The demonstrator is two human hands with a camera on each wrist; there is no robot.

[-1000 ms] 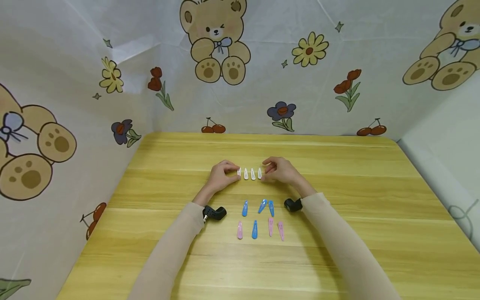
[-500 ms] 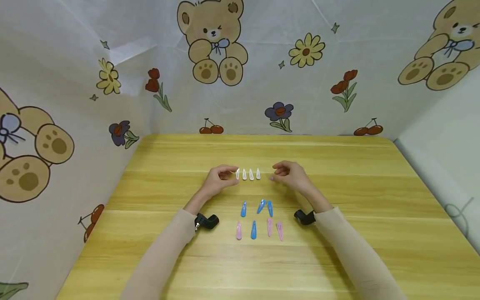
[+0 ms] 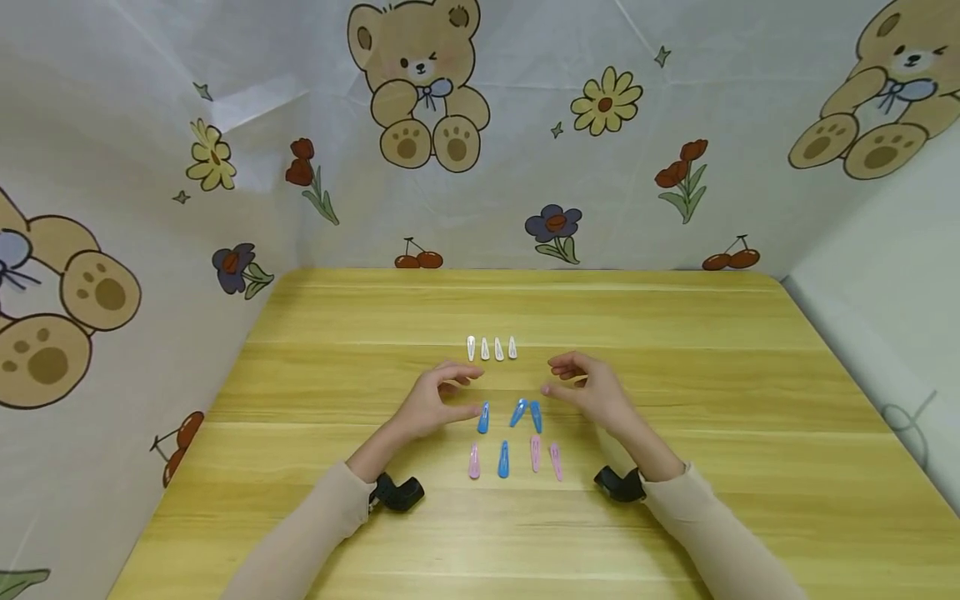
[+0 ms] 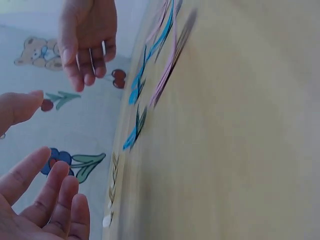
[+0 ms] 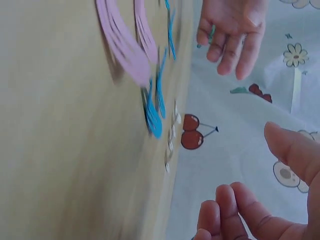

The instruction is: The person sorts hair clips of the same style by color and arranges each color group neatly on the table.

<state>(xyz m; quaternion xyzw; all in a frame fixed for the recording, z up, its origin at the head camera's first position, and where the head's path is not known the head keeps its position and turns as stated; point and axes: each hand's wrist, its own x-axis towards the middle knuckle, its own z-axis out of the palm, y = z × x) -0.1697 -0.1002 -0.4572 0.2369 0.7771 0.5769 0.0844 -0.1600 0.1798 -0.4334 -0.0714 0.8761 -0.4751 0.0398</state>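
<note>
Four white hair clips, one of them the leftmost white clip (image 3: 471, 348), lie side by side in a row toward the back of the table. My left hand (image 3: 431, 402) hovers in front of that row, thumb and fingers apart and holding nothing, its thumb tip beside a blue clip (image 3: 483, 417). To the right, my empty right hand (image 3: 596, 389) is above the table with thumb and fingers parted, right of two blue clips, one at its side (image 3: 536, 417). Another blue clip (image 3: 503, 459) lies nearer, between a pink clip (image 3: 474, 461) and two more pink clips (image 3: 535, 454).
The wooden table (image 3: 712, 400) has a pale cloth (image 3: 480, 208) with printed bears and flowers behind it. Black wrist cameras, one on the left wrist (image 3: 399, 493) and one on the right (image 3: 619, 483), hang inward over the table.
My left hand has left the leftmost white clip and come nearer to the blue clips. My right hand has moved away from the white row, rightward and toward me. The clips look unmoved.
</note>
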